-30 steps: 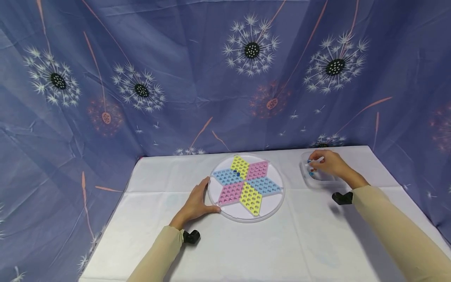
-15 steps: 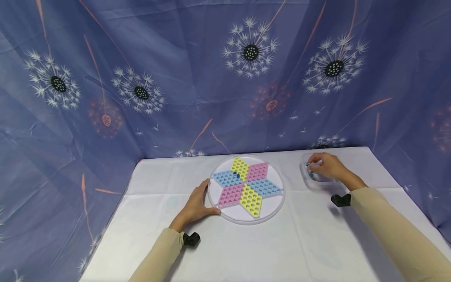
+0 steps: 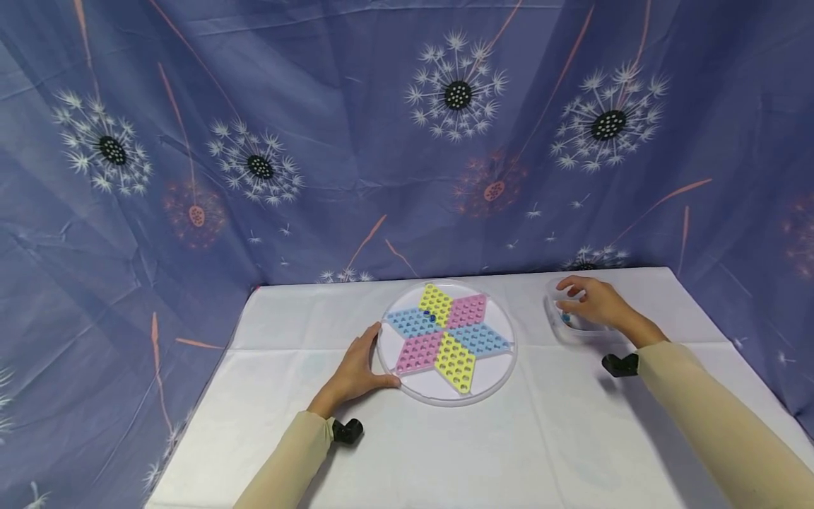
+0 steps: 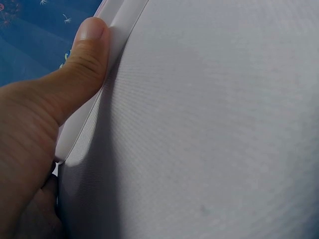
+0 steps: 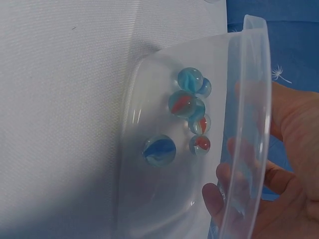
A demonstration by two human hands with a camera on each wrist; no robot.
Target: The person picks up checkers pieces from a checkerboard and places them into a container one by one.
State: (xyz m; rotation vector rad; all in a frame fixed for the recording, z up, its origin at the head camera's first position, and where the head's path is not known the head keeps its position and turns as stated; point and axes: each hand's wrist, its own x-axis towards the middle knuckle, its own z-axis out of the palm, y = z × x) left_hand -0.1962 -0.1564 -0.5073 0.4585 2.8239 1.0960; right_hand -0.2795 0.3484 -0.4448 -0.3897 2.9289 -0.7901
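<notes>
A round white Chinese checkers board [image 3: 445,343] with a yellow, pink and blue star lies mid-table. Two dark blue marbles [image 3: 432,318] sit on it, near where the yellow and blue points meet. My left hand [image 3: 352,367] rests against the board's left rim, thumb and fingers spread along the edge; the left wrist view shows the thumb touching the rim. My right hand [image 3: 594,300] is over a clear plastic box [image 3: 572,336], thumb and fingers apart. Inside the box, several glass marbles [image 5: 159,150] with blue or red swirls show in the right wrist view. The box wall partly blurs my fingertips.
A white cloth covers the table [image 3: 496,452]. Behind it hangs a blue curtain [image 3: 356,141] with a dandelion print. The clear box stands near the table's back right, to the right of the board.
My right hand stays at the box; its fingertips, closer together before, now stand apart. The white item seen by those fingers a second ago no longer shows. My left hand stays at the rim.
</notes>
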